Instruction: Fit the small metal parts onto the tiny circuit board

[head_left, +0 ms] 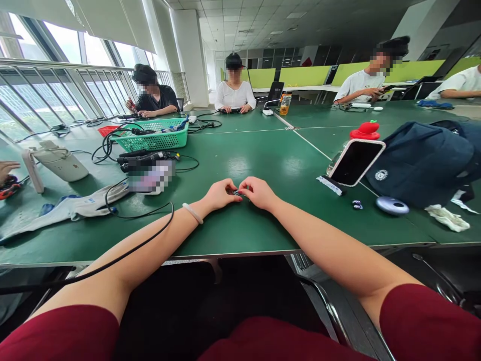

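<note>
Over the green table [240,225], my left hand [221,193] and my right hand [258,192] meet in front of me. Between their fingertips is a small dark piece with light specks [236,192], too small and too covered to name. My left thumb and fingers pinch it from the left. From the other side, the right thumb and index finger close on its right end. A pale bracelet [193,213] rings my left wrist. Both forearms rest near the table's front edge.
Left are a green basket [150,143] with cables, a cloth glove [82,204], a beige bottle [60,163] and a black cable crossing my left forearm. Right are a propped phone [355,163], a navy bag [424,160] and a purple oval case [392,205]. Several people sit around.
</note>
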The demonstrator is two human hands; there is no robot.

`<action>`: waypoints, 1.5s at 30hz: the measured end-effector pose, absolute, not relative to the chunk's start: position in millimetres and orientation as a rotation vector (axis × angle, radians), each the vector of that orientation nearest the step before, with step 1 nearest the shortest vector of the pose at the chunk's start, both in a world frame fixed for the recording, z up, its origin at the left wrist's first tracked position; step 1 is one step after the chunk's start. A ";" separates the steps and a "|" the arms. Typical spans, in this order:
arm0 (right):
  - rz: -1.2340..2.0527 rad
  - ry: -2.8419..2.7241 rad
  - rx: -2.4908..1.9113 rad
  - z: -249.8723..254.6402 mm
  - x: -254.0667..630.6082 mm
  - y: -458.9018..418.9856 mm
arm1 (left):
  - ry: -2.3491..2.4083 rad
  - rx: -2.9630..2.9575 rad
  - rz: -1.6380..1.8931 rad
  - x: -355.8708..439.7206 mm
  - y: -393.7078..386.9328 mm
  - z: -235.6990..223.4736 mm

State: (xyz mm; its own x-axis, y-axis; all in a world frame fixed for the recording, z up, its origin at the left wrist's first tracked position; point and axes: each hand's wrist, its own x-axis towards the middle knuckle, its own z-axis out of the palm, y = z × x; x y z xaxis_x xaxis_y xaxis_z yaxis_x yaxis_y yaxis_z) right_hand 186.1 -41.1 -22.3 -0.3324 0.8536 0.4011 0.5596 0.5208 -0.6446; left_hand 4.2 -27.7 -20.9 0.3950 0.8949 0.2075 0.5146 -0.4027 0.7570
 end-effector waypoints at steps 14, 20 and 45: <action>0.478 -2.033 -1.162 -22.5 184.1 -42.5 | 1.186 2.041 0.809 6.1 -31.2 -15.6; 0.482 -2.023 -1.170 -22.9 184.0 -41.7 | 1.185 2.020 0.812 6.4 -31.3 -15.2; 0.630 -2.182 -1.313 -14.3 209.6 -36.4 | 1.283 2.055 0.837 5.7 -25.1 -20.7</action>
State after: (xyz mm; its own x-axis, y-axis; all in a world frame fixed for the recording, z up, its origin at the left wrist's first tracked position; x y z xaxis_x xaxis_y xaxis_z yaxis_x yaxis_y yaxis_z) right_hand 209.6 -36.4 -14.3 -0.4004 0.8969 0.1875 0.6592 0.4241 -0.6210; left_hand 5.7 -25.1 -20.7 0.3436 0.9159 0.2077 0.5588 -0.3771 0.7386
